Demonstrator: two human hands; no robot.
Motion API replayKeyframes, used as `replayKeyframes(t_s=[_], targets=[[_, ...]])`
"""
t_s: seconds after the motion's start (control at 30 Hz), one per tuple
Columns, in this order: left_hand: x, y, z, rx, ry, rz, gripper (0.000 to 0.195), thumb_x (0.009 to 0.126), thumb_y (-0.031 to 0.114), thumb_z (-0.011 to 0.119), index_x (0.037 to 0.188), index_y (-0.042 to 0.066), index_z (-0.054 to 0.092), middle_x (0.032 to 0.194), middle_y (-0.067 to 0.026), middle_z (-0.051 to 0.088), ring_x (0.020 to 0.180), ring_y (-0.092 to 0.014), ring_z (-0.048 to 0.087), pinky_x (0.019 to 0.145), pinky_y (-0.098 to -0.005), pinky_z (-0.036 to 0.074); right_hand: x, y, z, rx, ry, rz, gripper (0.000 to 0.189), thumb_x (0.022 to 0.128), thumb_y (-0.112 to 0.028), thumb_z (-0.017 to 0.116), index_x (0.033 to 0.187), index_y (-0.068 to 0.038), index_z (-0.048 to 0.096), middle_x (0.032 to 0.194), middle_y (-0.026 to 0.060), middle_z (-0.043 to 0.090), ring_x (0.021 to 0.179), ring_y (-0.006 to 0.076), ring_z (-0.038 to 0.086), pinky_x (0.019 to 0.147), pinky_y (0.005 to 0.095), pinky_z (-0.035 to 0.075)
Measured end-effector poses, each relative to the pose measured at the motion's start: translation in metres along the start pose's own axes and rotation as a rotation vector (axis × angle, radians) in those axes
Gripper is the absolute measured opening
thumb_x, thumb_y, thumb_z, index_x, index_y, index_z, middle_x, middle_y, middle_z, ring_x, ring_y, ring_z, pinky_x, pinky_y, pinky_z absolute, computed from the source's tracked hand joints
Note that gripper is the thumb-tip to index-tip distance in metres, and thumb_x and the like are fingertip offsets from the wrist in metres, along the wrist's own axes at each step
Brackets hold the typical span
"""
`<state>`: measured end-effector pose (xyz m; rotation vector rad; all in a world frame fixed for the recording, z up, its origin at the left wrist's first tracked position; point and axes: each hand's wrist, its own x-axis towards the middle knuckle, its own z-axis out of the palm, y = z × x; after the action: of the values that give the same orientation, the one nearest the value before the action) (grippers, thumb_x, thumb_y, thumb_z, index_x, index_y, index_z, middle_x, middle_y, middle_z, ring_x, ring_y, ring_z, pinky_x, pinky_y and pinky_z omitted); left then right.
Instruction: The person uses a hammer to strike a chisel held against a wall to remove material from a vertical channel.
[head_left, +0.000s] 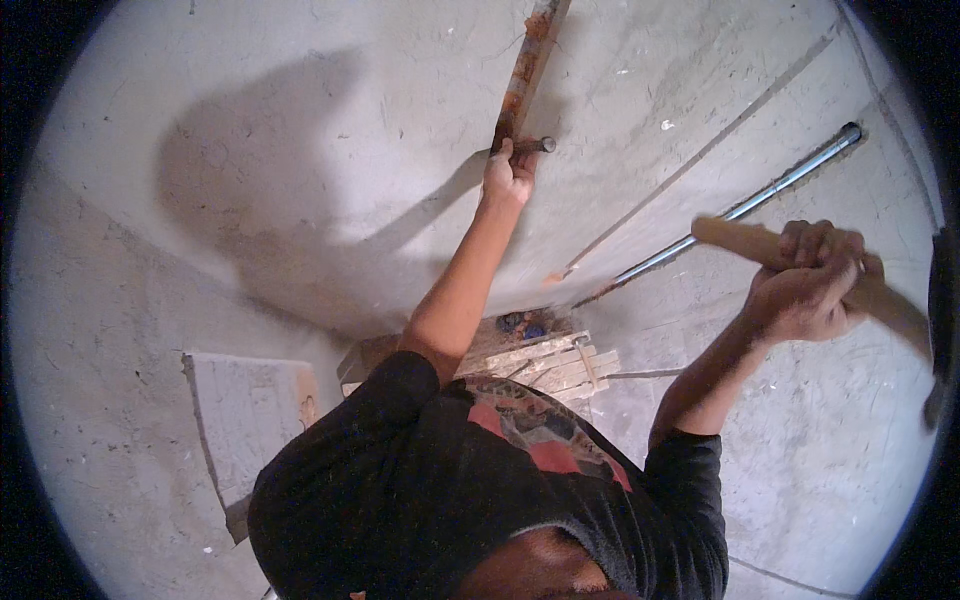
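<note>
My left hand (511, 174) grips a dark metal chisel (541, 145), whose round struck end points right. It sits at the lower end of a chased groove (525, 71) in the plastered wall, where reddish brick shows; my fingers hide the cutting end. On the right, my raised right hand (814, 285) is closed around the wooden handle of a hammer (739, 236). The dark hammer head (941, 322) is partly cut off by the picture's right rim, well apart from the chisel.
A shiny metal pipe (787, 180) lies in another slot to the right, beside a narrow, slanting filled strip (705, 165). Below are a platform of wooden boards (555, 364) and some rubble (525, 326). A pale recess or panel (251, 420) is at left.
</note>
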<state>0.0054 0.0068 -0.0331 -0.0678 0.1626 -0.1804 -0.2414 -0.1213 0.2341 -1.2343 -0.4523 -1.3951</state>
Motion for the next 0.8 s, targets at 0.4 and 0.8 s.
replayKeyframes(t_s=[0.4,0.8], targets=[[0.013,0.009,-0.003,-0.016,0.003,0.001,0.019,0.091,0.016,0.045,0.098,-0.001,0.049,0.091,-0.0125,0.059,0.083,-0.024,0.059,0.075,-0.0367,0.052,-0.111,0.072,-0.033,-0.565,-0.369,1.035,0.019,0.079,-0.010,0.061,0.093,-0.002,0.050,0.061,0.0012,0.048,0.053,0.0083,0.047,0.046,0.0248,0.039],[0.001,0.002,-0.002,0.016,0.007,0.012,0.017,0.092,0.012,0.042,0.102,0.000,0.048,0.089,-0.0141,0.060,0.083,-0.027,0.062,0.076,-0.0399,0.054,-0.015,0.033,-0.010,-0.028,0.154,-0.279,0.012,0.082,-0.012,0.056,0.086,-0.004,0.047,0.063,0.0082,0.048,0.057,0.0173,0.047,0.051,0.0293,0.039]])
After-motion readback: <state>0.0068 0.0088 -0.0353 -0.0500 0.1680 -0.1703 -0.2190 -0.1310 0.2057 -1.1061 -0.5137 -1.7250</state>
